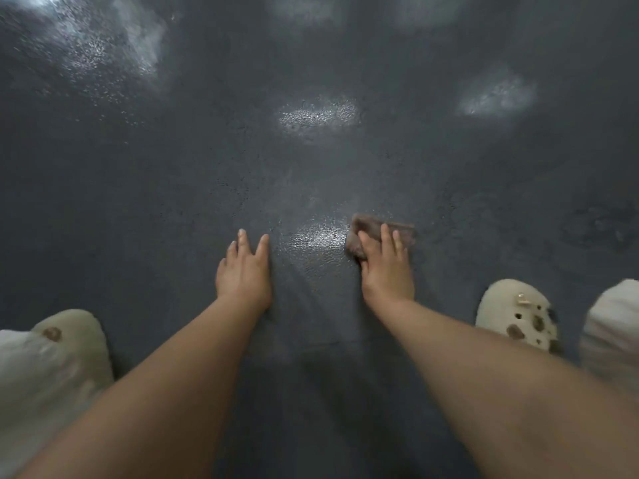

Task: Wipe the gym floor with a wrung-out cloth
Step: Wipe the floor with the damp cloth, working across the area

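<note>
A small brown cloth [370, 228] lies flat on the dark grey speckled gym floor [311, 174], right of centre. My right hand [385, 267] presses down on it with straight fingers, covering its near half. My left hand [245, 271] rests flat on the bare floor a hand's width to the left, fingers straight, holding nothing. A wet shiny patch [320, 236] lies between the two hands.
My feet in cream clogs stand at either side, the left clog [74, 337] and the right clog [518, 312], with pale trouser legs [612, 326] at the frame edges. Bright reflections of ceiling lights [318, 115] dot the floor ahead.
</note>
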{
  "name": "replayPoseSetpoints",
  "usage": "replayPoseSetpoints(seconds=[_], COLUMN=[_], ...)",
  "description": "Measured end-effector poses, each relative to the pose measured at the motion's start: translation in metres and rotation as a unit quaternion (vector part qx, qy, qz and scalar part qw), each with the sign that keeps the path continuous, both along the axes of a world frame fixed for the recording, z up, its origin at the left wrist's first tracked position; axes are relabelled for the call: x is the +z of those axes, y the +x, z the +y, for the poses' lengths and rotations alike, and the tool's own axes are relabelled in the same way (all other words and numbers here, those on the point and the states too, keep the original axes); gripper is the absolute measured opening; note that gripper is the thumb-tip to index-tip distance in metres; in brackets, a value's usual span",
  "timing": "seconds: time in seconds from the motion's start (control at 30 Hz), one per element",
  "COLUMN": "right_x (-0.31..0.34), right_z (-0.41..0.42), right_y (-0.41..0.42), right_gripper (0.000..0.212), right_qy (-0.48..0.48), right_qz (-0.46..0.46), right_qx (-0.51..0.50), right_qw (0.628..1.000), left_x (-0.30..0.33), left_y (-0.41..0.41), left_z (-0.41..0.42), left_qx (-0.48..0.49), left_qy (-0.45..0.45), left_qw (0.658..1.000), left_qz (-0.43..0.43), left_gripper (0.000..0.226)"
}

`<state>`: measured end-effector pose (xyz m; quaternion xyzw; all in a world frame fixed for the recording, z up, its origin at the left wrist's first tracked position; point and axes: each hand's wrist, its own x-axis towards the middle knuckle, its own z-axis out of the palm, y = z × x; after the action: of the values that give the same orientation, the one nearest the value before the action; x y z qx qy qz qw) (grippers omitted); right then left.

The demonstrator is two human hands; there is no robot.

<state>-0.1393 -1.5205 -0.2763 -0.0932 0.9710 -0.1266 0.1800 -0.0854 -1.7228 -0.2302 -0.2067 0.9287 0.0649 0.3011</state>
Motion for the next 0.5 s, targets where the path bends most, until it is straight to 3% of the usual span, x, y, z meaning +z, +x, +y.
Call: replayPoseSetpoints(seconds=[0.1, 0.27, 0.5], right_x=[0.007, 0.045, 0.096], right_z=[0.019, 0.037, 0.086], right_y=[0.045, 0.022, 0.026], right_gripper=[0.056, 0.059, 0.038], right_qy=[0.02, 0.052, 0.016], right_qz=[-0.069, -0.206, -0.162], right_qx=[0.07, 0.163, 0.155], right_qw=[0.995, 0.964, 0.974], left_x=[0.014, 0.049, 0.097], left_y=[0.011, 0.028, 0.051], left_z=[0.04, 0.097, 0.159], left_qx=[0.0, 0.014, 0.039], left_qy=[0.028, 0.065, 0.068], left_qw=[1.0, 0.997, 0.996], left_qz=[0.013, 0.023, 0.042], left_gripper=[0.077, 0.085, 0.084])
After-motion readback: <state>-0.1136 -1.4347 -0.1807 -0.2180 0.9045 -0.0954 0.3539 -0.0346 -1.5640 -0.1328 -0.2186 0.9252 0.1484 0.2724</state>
